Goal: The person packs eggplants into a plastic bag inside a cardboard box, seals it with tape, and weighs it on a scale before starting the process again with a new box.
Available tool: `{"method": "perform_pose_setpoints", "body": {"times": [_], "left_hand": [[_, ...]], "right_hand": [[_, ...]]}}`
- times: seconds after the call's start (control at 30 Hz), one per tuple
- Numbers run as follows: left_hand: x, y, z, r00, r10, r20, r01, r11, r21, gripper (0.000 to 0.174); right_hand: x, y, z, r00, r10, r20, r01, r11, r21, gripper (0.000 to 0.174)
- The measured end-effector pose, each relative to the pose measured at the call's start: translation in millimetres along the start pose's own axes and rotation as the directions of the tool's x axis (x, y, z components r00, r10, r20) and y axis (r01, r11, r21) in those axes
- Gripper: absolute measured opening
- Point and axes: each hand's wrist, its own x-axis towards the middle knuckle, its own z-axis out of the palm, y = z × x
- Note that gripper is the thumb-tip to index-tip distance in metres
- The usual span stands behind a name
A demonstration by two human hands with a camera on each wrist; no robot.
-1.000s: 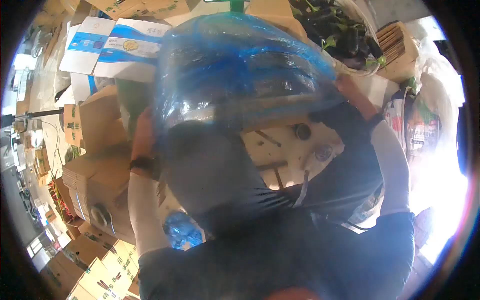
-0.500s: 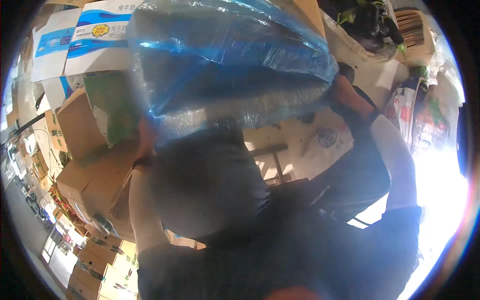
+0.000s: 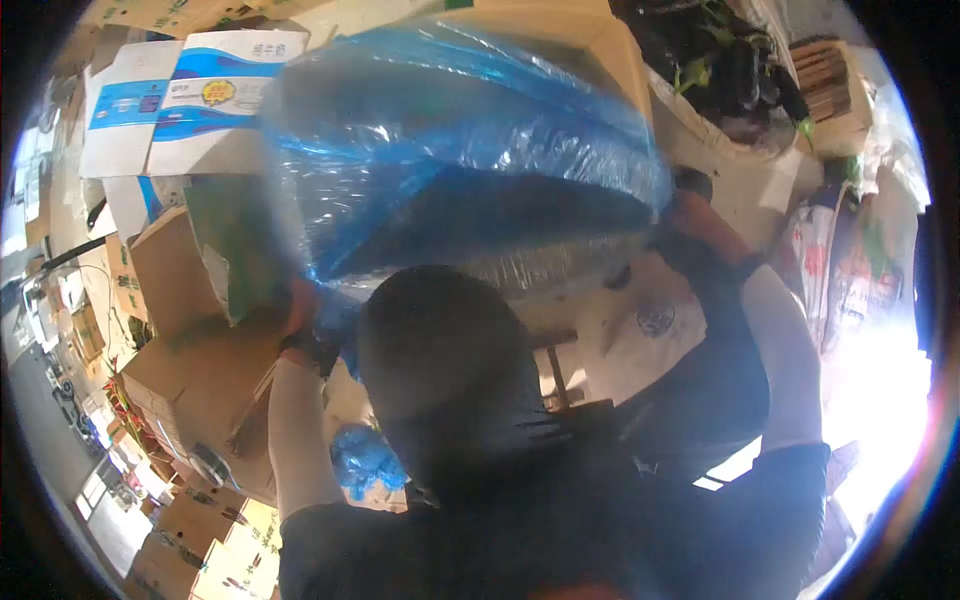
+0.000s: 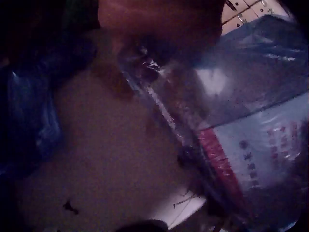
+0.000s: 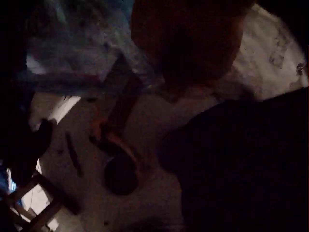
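Note:
A large translucent blue plastic bag [image 3: 470,170] stretches between both hands in front of the knees. My left hand [image 3: 303,305] grips its near left corner, and the left wrist view shows the gathered film running down from the fingers. Through the film there, a white printed panel with a red stripe [image 4: 256,154] shows. My right hand [image 3: 700,220] holds the bag's right edge; in the dark right wrist view that hand [image 5: 188,43] overlaps the film, its fingertips hidden. An open cardboard box [image 3: 590,45] stands behind the bag, partly covered by it.
Flattened and stacked cardboard boxes [image 3: 200,370] stand on the left, under a white-and-blue carton [image 3: 215,95]. A crumpled blue plastic bag [image 3: 365,460] lies beside the left leg. Eggplants [image 3: 745,80] fill a sack at the back right. A roll of tape [image 5: 120,174] lies on the floor.
The bag has become flatter and broader between the hands, its left corner now drawn lower. The left knee has come toward the middle. Both hands keep their hold on the bag.

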Motion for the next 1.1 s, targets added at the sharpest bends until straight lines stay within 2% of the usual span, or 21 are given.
{"method": "perform_pose_setpoints", "body": {"times": [0.07, 0.13, 0.17, 0.2, 0.23, 0.27, 0.3, 0.37, 0.4, 0.47, 0.57, 0.63, 0.73, 0.77, 0.8, 0.83, 0.87, 0.9, 0.97, 1.0, 1.1], "left_hand": [[1.4, 7.3, -37.8, 0.994, 0.004, 0.106, -0.035, 0.956, 0.292, 0.03], [7.6, 11.3, -94.1, 1.0, 0.007, 0.001, -0.007, 0.921, 0.389, 0.032], [9.7, -2.3, -112.2, 0.961, -0.061, -0.268, 0.038, 0.995, -0.091, 0.032], [7.5, -14.6, -135.0, 0.859, -0.238, -0.453, -0.053, 0.839, -0.542, 0.033], [1.5, -0.2, -169.8, 0.839, -0.102, -0.535, -0.255, 0.794, -0.551, 0.036], [-3.5, 27.6, -213.4, 0.784, 0.026, -0.621, -0.448, 0.716, -0.535, 0.038], [-11.9, 72.6, -255.1, 0.803, -0.053, -0.593, -0.427, 0.643, -0.636, 0.041], [-0.5, 121.7, -297.4, 0.846, -0.047, -0.531, -0.432, 0.524, -0.734, 0.047], [14.1, 129.0, -309.1, 0.863, 0.036, -0.505, -0.456, 0.489, -0.744, 0.051], [44.4, 157.5, -326.7, 0.852, 0.232, -0.468, -0.503, 0.61, -0.612, 0.057], [80.6, 183.9, -335.4, 0.87, 0.351, -0.346, -0.476, 0.78, -0.407, 0.063], [117.1, 183.5, -320.8, 0.9, 0.408, -0.155, -0.437, 0.839, -0.325, 0.058], [151.5, 166.5, -309.4, 0.92, 0.374, -0.115, -0.387, 0.83, -0.402, 0.043], [149.2, 170.7, -313.6, 0.92, 0.377, -0.105, -0.386, 0.828, -0.407, 0.043], [139.2, 178.8, -327.1, 0.92, 0.366, -0.143, -0.387, 0.78, -0.492, 0.036], [136.9, 185.7, -333.6, 0.918, 0.351, -0.182, -0.389, 0.722, -0.571, 0.03], [143.7, 185.1, -331.8, 0.889, 0.389, -0.24, -0.453, 0.677, -0.58, 0.029], [153.6, 187.8, -328.5, 0.889, 0.393, -0.236, -0.453, 0.672, -0.586, 0.029], [176.6, 194.7, -322.9, 0.802, 0.321, -0.503, -0.562, 0.691, -0.455, 0.031], [189.9, 197.2, -321.4, 0.769, 0.294, -0.568, -0.533, 0.786, -0.314, 0.034], [226.1, 201.8, -316.8, 0.759, 0.31, -0.573, -0.542, 0.788, -0.292, 0.035]], "right_hand": [[-19.5, -12.2, -38.6, 0.998, 0.057, -0.017, -0.051, 0.97, 0.236, 0.023], [-4.8, 45.8, -83.3, 0.988, 0.081, 0.133, -0.077, 0.996, -0.038, 0.027], [-2.9, 61.2, -104.0, 0.999, -0.026, -0.042, 0.028, 0.999, 0.041, 0.033], [-5.0, 64.5, -126.7, 0.969, -0.119, -0.216, 0.144, 0.984, 0.102, 0.04], [-14.1, 37.0, -165.2, 0.997, 0.067, -0.044, -0.031, 0.827, 0.561, 0.051], [-11.2, 11.9, -186.4, 0.991, -0.03, -0.131, 0.1, 0.815, 0.571, 0.054], [-11.7, -16.2, -204.0, 0.989, -0.044, -0.139, 0.116, 0.817, 0.565, 0.054], [-5.5, -72.1, -224.7, 0.914, -0.224, -0.338, 0.405, 0.475, 0.781, 0.053], [6.3, -93.4, -223.2, 0.908, -0.244, -0.341, 0.418, 0.472, 0.776, 0.053], [31.4, -134.5, -211.1, 0.719, -0.614, -0.326, 0.681, 0.715, 0.156, 0.055], [42.8, -224.1, -142.5, 0.914, -0.404, -0.038, 0.406, 0.905, 0.126, 0.053], [81.2, -223.0, -117.4, 0.901, -0.406, 0.155, 0.407, 0.913, 0.024, 0.047], [109.5, -207.2, -134.2, 0.907, -0.381, 0.181, 0.41, 0.896, -0.17, 0.037], [111.3, -194.5, -147.1, 0.903, -0.429, -0.017, 0.428, 0.902, -0.053, 0.033], [103.0, -195.8, -171.3, 0.858, -0.51, -0.066, 0.507, 0.818, 0.272, 0.03], [106.1, -191.8, -184.5, 0.915, -0.352, -0.195, 0.388, 0.901, 0.194, 0.028], [104.8, -193.1, -204.1, 0.854, -0.408, -0.322, 0.427, 0.904, -0.012, 0.026], [115.2, -186.2, -210.5, 0.859, -0.402, -0.318, 0.419, 0.908, -0.014, 0.026], [140.9, -171.3, -224.2, 0.842, -0.261, -0.471, 0.354, 0.928, 0.118, 0.029], [157.5, -164.1, -225.5, 0.845, -0.256, -0.469, 0.349, 0.929, 0.12, 0.029], [208.4, -140.3, -198.5, 0.688, -0.387, -0.613, 0.44, 0.895, -0.072, 0.031]]}}
